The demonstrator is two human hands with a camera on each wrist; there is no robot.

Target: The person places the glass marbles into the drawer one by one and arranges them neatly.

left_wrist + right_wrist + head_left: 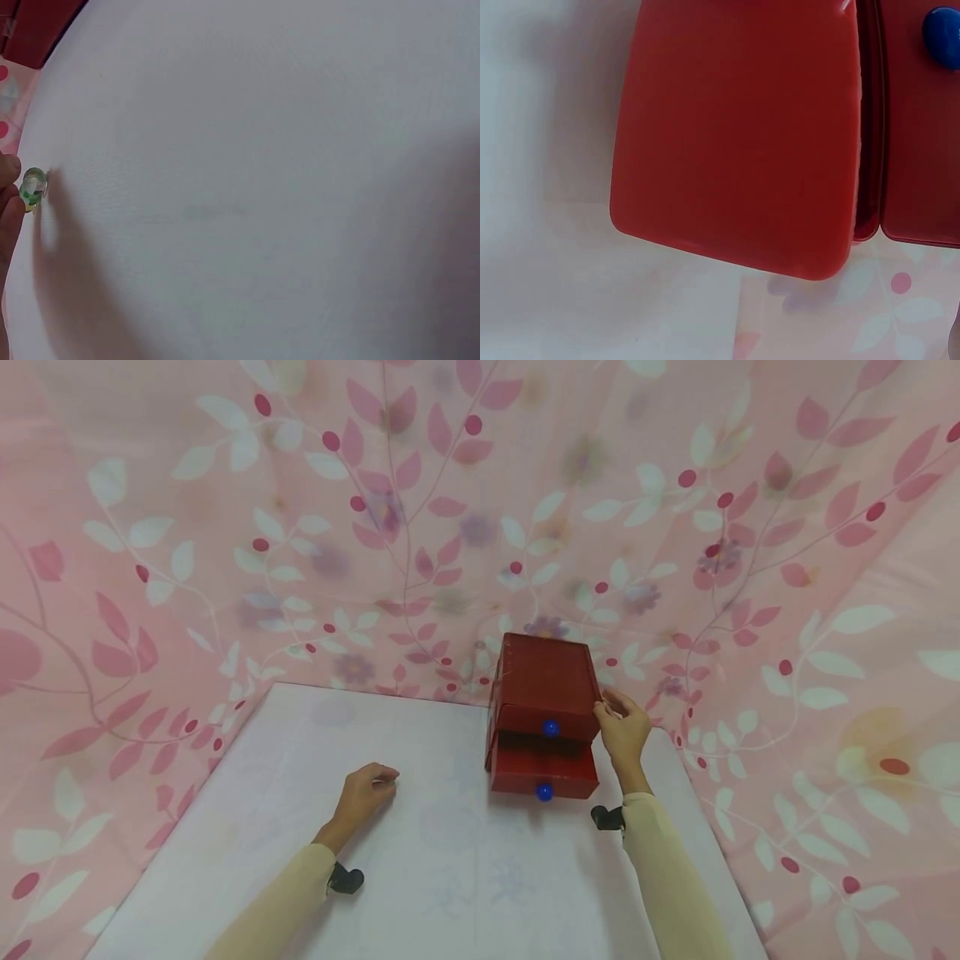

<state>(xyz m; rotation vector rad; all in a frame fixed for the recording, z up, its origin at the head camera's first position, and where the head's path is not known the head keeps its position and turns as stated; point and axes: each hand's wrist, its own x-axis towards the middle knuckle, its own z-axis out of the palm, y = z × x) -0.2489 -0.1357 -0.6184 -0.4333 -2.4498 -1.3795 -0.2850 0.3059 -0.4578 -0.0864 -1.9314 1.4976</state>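
Note:
At the table's back stands a small red drawer box (547,672) with two drawers, each with a blue knob. Its lower drawer (543,772) is pulled out and the upper one is in. My right hand (626,727) touches the box's right side near the front corner, thumb and fingertips at the edge. To the left, low over the tabletop, my left hand (363,793) has bent fingers with thumb and index close together. In the left wrist view, a clear glass marble (34,184) with green and yellow inside shows at those fingertips, pinched close above the surface.
A white cloth covers the tabletop (420,877). Pink curtains (420,527) with a leaf pattern hang behind and along both sides, close behind the box. The open drawer's front (735,142) juts forward over the table.

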